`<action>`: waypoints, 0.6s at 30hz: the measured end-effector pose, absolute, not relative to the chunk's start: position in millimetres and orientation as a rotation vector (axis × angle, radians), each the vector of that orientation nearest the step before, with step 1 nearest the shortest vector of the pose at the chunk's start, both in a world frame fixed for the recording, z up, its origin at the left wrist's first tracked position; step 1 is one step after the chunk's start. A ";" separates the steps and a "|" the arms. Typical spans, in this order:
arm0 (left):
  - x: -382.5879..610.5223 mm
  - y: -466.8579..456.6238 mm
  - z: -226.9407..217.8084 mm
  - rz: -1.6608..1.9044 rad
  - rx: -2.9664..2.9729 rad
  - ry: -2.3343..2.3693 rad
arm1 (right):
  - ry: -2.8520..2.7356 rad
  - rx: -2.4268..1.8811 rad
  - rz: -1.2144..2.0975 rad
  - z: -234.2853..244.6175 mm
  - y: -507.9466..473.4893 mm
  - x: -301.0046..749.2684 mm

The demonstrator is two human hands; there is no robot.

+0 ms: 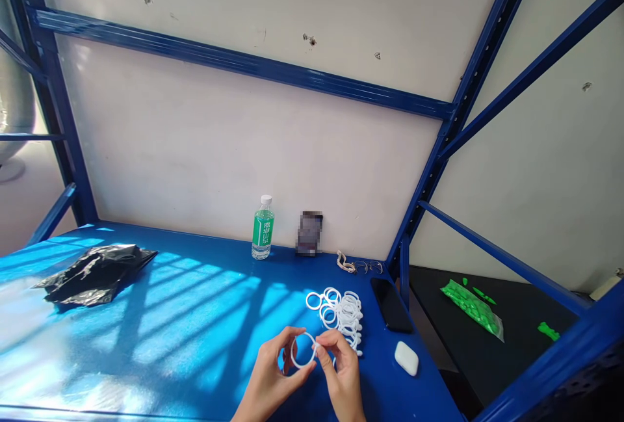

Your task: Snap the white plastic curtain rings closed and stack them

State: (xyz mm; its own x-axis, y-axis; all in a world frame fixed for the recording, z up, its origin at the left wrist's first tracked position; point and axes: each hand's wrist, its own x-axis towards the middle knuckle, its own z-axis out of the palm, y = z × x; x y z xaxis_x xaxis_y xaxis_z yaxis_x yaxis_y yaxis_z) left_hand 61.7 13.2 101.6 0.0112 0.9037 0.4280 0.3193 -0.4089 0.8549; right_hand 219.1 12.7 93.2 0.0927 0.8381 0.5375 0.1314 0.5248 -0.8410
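Blue table (195,344) stands against a pale wall (244,142), sunlight striping it. On the near side, right of centre, the left hand (280,370) and right hand (341,367) pinch opposite sides of one white ring (292,354). Light fingertip pressure should keep its thin band round; holding it clear of the piled rings (348,310) beyond should avoid snagging.

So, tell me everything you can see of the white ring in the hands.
The white ring is a thin, round hoop with an open centre; its smooth look suggests plastic. It is held tilted, so the opening faces the camera. The left hand touches its left and lower edge; the fingertips of the right hand pinch its right side. It appears nearer the camera than the cluster of similar rings.
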 end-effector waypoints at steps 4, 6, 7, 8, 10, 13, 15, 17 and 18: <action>62.3 16.5 98.3 1.403 1.771 1.236 | -1.475 -0.990 0.604 95.6 14.1 219.9; 61.7 19.3 94.6 1.395 1.788 1.254 | -1.534 -1.027 0.553 99.2 14.7 222.3; 61.0 21.0 92.5 1.387 1.800 1.273 | -1.555 -1.042 0.526 101.8 15.2 224.5; 60.1 22.9 90.4 1.375 1.815 1.297 | -1.564 -1.056 0.500 104.6 15.9 227.5; 58.3 27.2 87.0 1.337 1.853 1.340 | -1.544 -1.091 0.460 110.4 18.2 236.9; 60.9 32.1 85.4 1.281 1.891 1.377 | -1.450 -1.167 0.422 116.3 24.2 258.1; 69.4 32.4 86.4 1.237 1.916 1.384 | -1.373 -1.224 0.400 117.4 28.9 274.0; 83.6 29.7 87.5 1.158 1.975 1.360 | -1.310 -1.275 0.388 117.1 32.9 288.1; 92.0 27.6 87.3 1.103 2.015 1.340 | -1.288 -1.294 0.385 116.8 34.5 293.7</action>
